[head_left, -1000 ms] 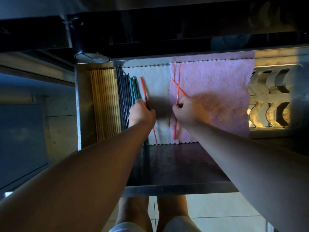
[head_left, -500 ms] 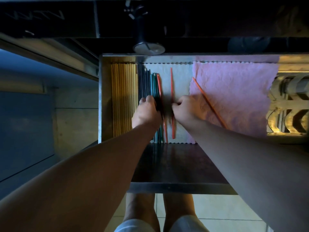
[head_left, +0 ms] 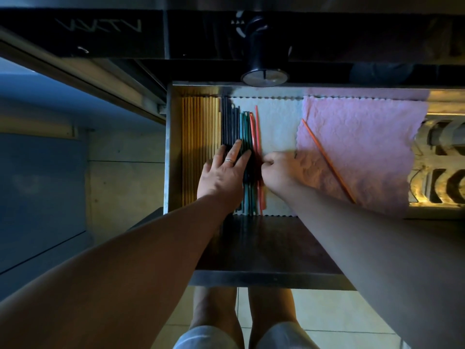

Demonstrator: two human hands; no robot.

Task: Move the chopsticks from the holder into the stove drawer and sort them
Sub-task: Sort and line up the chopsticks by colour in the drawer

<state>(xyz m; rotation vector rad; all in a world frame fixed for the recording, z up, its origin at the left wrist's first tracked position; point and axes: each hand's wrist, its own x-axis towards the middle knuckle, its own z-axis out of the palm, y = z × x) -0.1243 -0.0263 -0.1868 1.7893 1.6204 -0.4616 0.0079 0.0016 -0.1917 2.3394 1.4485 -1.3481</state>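
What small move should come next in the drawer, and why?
Probably the right hand should let go of the red chopsticks in the row and fetch the stray red chopstick, which lies slanted on the pink cloth, apart from its colour group. The left hand lies flat on the dark chopsticks.

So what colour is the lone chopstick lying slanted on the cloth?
Orange-red: the thin slanted chopstick on the pink cloth, seen in the head view.

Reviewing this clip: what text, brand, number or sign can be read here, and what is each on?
Pale brand-like lettering on the dark stove panel: upside down from this view, too dim to read.
Small pale marks beside the knob: too small to read.
No text shows on the chopsticks or pink cloth.
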